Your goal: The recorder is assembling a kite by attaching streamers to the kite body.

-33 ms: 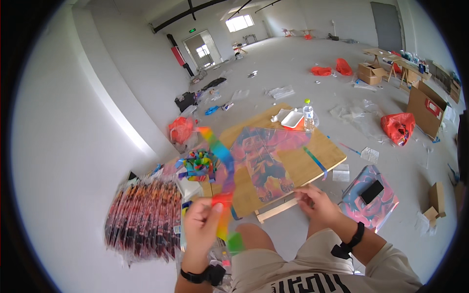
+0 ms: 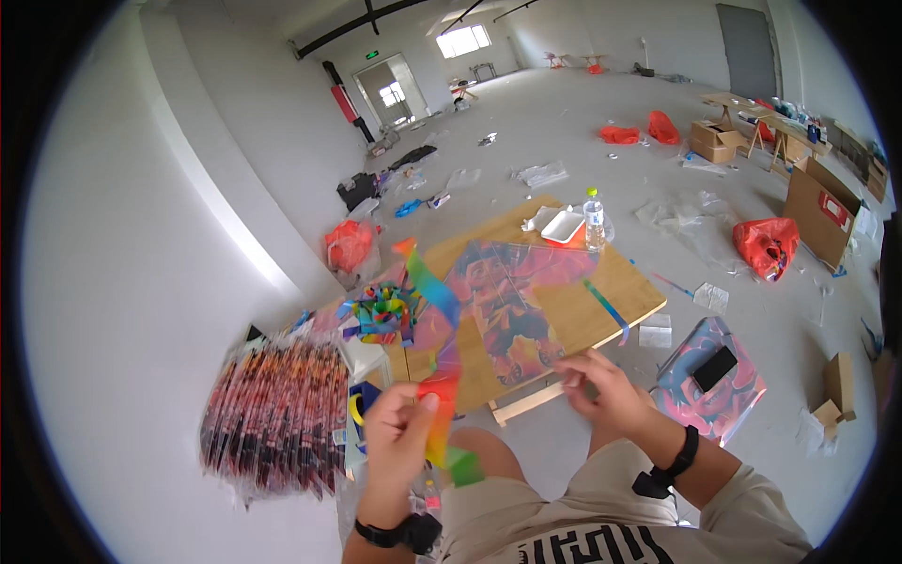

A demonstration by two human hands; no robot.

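Observation:
A rainbow-coloured ribbon [image 2: 435, 291] is pinched between the thumb and fingers of my left hand [image 2: 399, 428]. One length of it runs up past the near left side of the wooden table, and a shorter end hangs below the hand over my leg. My right hand [image 2: 606, 390] hovers at the table's near edge, fingers loosely bent and apart, with nothing seen in them. Beyond it, a clear plastic sheet or bag with a colourful cartoon print [image 2: 507, 310] lies flat on the table [image 2: 583, 329]. A heap of similar rainbow ribbons [image 2: 381, 315] sits to the left.
A bottle with a yellow-green cap [image 2: 593, 221] and a white tray [image 2: 564, 227] stand at the table's far side. A blue strip [image 2: 606, 308] lies on its right. Stacked printed packets [image 2: 272, 414] are at left. A dark phone [image 2: 715, 369] rests on a printed packet at right.
My left hand has shifted slightly right, and the ribbon has swung right with it. The right hand has moved a little left, its thumb and forefinger now farther apart.

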